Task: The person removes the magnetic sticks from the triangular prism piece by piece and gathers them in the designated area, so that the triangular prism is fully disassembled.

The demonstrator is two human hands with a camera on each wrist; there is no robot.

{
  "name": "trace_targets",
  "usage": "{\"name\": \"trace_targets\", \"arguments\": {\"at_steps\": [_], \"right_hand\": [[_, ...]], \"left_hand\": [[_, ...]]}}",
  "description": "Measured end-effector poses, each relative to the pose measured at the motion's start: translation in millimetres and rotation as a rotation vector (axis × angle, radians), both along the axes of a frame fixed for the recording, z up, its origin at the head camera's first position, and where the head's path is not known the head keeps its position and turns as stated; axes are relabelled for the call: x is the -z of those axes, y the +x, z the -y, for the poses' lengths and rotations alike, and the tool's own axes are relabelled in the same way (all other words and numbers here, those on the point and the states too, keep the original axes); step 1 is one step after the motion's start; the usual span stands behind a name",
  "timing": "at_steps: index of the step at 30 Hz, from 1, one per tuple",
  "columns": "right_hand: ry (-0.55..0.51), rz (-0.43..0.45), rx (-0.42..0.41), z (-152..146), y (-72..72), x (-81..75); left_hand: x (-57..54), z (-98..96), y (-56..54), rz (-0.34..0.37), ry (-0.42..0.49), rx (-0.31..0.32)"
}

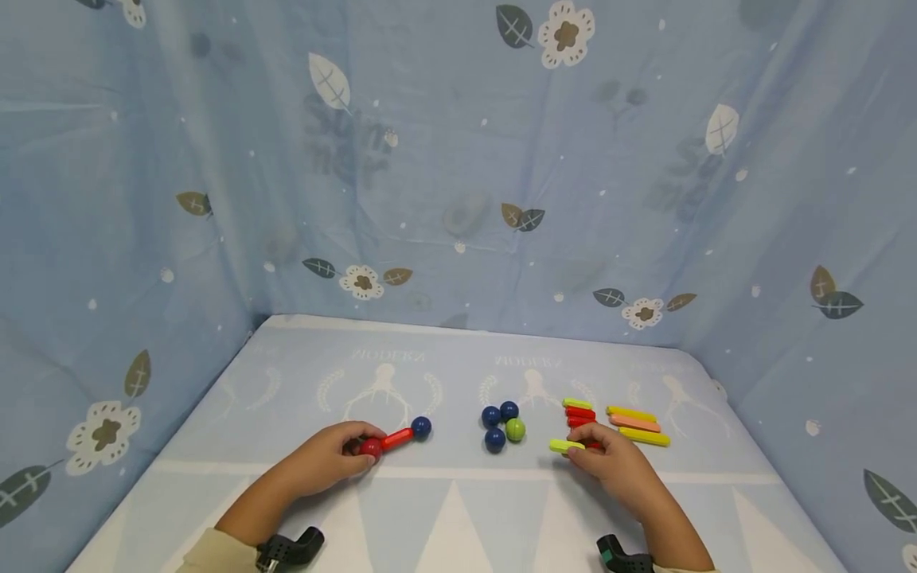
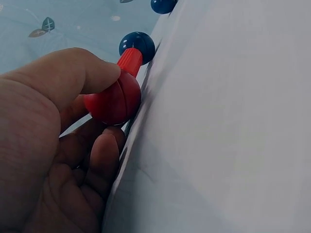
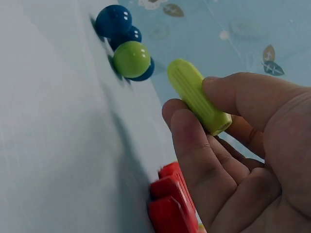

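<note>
My left hand (image 1: 325,458) grips a red ball (image 2: 115,100) between thumb and fingers. A red rod (image 1: 397,438) joins that ball to a dark blue ball (image 1: 421,427), making one straight piece that points to the right. My right hand (image 1: 609,458) pinches a short yellow-green rod (image 3: 198,96) with ridged sides, thumb on one side and fingertips on the other. In the head view this rod (image 1: 566,446) points left toward the loose balls. Part of the red rods on the table is hidden behind the right hand.
Several blue balls (image 1: 494,440) and a green ball (image 1: 515,430) cluster mid-table. Red rods (image 1: 580,413) and another yellow-green rod (image 1: 577,403) lie beyond the right hand. Farther right are two yellow rods (image 1: 645,436) and an orange rod (image 1: 634,423). Patterned cloth (image 1: 458,159) hangs around the table.
</note>
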State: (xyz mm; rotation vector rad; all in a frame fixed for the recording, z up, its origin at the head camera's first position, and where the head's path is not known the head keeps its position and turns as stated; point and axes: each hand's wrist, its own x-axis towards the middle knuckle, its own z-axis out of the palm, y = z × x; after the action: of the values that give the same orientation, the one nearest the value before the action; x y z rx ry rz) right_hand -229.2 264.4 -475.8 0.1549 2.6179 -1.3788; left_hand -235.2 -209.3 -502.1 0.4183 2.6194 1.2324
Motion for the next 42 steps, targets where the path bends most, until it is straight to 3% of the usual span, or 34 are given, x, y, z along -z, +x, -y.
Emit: {"name": "trace_targets", "arguments": {"at_steps": [19, 30, 42], "right_hand": [[0.119, -0.009, -0.010, -41, 6.5, 3.7], [0.104, 0.024, 0.032, -57, 11.0, -1.0], [0.051, 0.040, 0.013, -55, 11.3, 7.5]], "left_hand": [[-1.2, 1.1, 1.1, 0.006, -0.011, -0.003], [-1.2, 0.3, 0.2, -0.017, -0.014, 0.009], [-3.6, 0.2, 2.1, -0.011, -0.015, 0.009]]}}
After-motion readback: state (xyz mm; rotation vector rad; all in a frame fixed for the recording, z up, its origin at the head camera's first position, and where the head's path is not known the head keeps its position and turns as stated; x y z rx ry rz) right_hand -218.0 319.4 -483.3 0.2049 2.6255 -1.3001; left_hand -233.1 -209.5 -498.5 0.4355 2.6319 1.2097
